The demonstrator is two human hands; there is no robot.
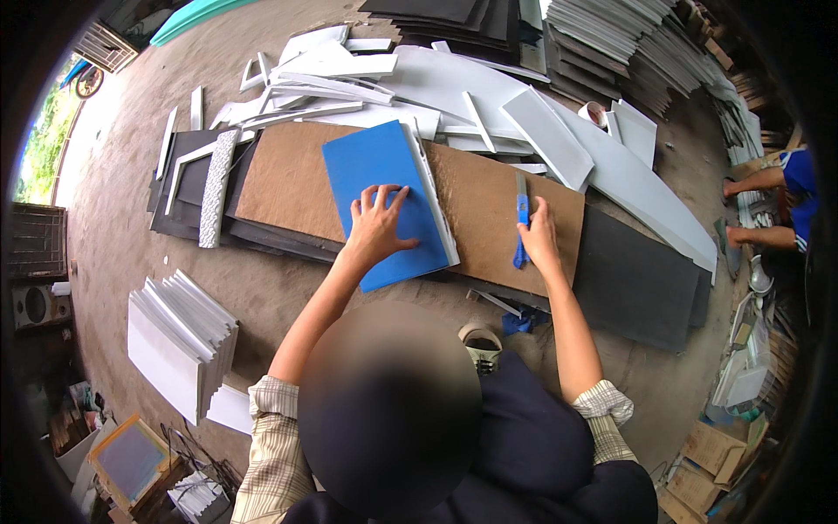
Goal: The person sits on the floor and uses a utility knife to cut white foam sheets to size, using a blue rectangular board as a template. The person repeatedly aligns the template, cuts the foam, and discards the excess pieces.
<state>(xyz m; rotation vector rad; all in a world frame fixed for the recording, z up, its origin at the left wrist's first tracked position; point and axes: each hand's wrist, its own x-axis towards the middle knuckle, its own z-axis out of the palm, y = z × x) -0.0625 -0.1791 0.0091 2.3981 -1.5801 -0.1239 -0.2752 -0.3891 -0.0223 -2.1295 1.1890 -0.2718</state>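
My left hand lies with spread fingers on a blue rectangular sheet. White sheets show along its right edge, under the blue one. This stack rests at a slant on a long brown board. On the right part of that board, my right hand has its curled fingers at a blue snap-off utility knife, with the thumb against the handle. The knife's blade points away from me. Part of the grip is hidden by the fingers.
White foam offcuts lie beyond the brown board. Black sheets stick out beneath it. Folded white sheets stand on the floor at left. Cardboard boxes sit lower right. Another person's legs show at the right edge.
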